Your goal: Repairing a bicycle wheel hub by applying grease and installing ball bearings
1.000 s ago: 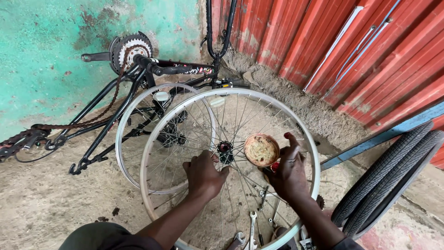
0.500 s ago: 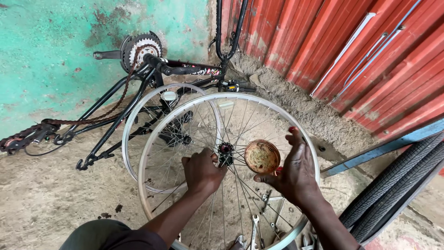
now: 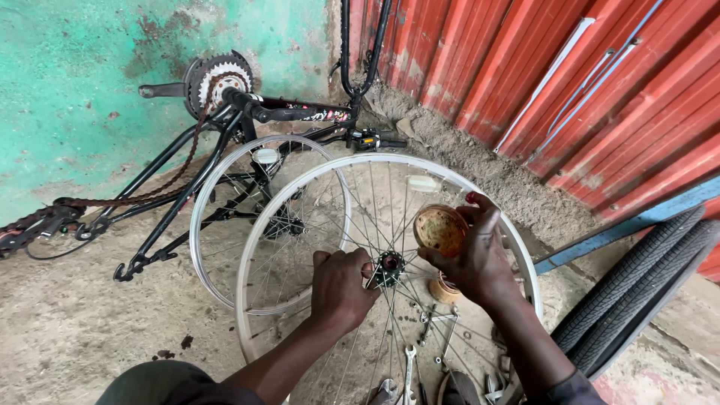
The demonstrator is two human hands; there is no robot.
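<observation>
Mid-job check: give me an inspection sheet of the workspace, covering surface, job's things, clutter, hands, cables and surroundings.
Surface: rough, dusty concrete floor.
Job's things: bare spoked wheel held upright; hub at its centre; round, grimy open tin.
Clutter: wrenches and small parts on the floor behind the spokes; small container below the tin.
Hands: left hand at the hub, fingertips on it; right hand holds the tin.
Cables: rusty chain hanging from the bike frame.
Surroundings: second rim, green wall, red corrugated sheet, tyres at right.
</observation>
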